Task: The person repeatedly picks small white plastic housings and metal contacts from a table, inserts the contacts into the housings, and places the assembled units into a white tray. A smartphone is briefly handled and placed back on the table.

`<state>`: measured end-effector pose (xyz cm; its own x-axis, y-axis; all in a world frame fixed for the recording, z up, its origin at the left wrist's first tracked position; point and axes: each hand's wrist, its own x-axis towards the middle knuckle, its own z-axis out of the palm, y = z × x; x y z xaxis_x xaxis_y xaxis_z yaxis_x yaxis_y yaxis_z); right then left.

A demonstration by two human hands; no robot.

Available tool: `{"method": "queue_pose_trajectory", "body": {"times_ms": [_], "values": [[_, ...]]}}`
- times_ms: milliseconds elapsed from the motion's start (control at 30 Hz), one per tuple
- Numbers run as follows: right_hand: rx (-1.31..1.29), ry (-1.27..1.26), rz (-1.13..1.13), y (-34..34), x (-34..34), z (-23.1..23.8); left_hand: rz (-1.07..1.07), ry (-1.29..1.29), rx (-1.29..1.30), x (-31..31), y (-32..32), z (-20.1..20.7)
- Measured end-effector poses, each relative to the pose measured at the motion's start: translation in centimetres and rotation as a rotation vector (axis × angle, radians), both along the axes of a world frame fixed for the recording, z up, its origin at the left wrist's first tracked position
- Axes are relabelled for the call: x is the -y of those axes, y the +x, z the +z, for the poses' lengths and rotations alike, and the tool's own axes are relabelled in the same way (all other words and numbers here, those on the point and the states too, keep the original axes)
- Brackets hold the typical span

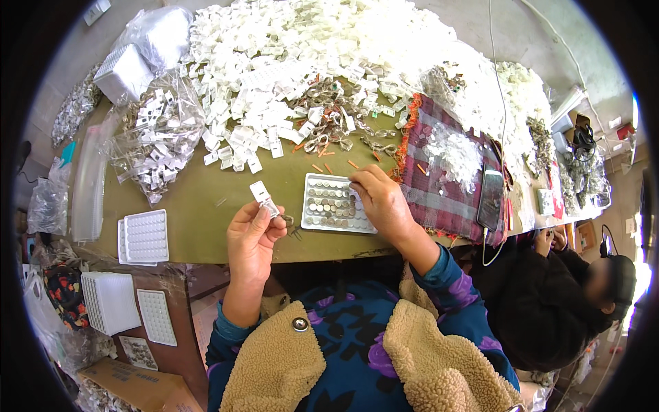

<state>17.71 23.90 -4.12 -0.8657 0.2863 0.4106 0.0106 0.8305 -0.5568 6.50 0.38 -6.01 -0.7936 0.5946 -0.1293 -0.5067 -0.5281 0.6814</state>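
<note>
My left hand (248,240) is raised above the front of the table, thumb and fingers pinching a small white plastic housing (259,191). A bit of dark metal shows by its fingertips. To its right lies a white tray (306,213) with rows of round pockets, several of them holding small round silver discs (331,206). Over the tray's right side is my right hand (386,202), its fingers bent together at the far right corner. Whatever those fingertips hold, if anything, is hidden.
A big heap of white plastic housings (274,75) covers the back. Nearer are tangled metal strips (329,113) and small orange sticks (328,169). At right, a plaid cloth (432,185) carries a phone (490,199); at left, a filled clear bag (158,137) and spare trays (145,237). Another person (549,295) sits at right.
</note>
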Motion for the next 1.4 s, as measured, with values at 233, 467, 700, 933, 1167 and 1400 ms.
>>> {"method": "queue_pose_trajectory", "body": {"times_ms": [233,467,700,933,1167,1400], "values": [[0.116,0.088,0.076,-0.3,0.3,0.2,-0.043,0.057,0.051,0.1,-0.2,0.0],[0.166,0.017,0.062,-1.2,1.9,2.8,-0.121,0.189,0.137,0.4,-0.4,-0.6],[-0.064,-0.235,0.203,-3.4,8.8,4.9,-0.147,0.207,0.173,0.7,0.3,-0.2],[-0.06,-0.302,0.288,-4.1,10.1,4.8,-0.152,0.19,0.178,1.1,0.3,-0.3],[-0.221,-0.197,0.25,-4.4,9.5,4.7,-0.155,0.167,0.148,0.8,0.5,0.4],[-0.329,0.101,0.337,-3.1,8.9,2.4,-0.071,-0.098,0.002,0.3,1.3,0.7]]}}
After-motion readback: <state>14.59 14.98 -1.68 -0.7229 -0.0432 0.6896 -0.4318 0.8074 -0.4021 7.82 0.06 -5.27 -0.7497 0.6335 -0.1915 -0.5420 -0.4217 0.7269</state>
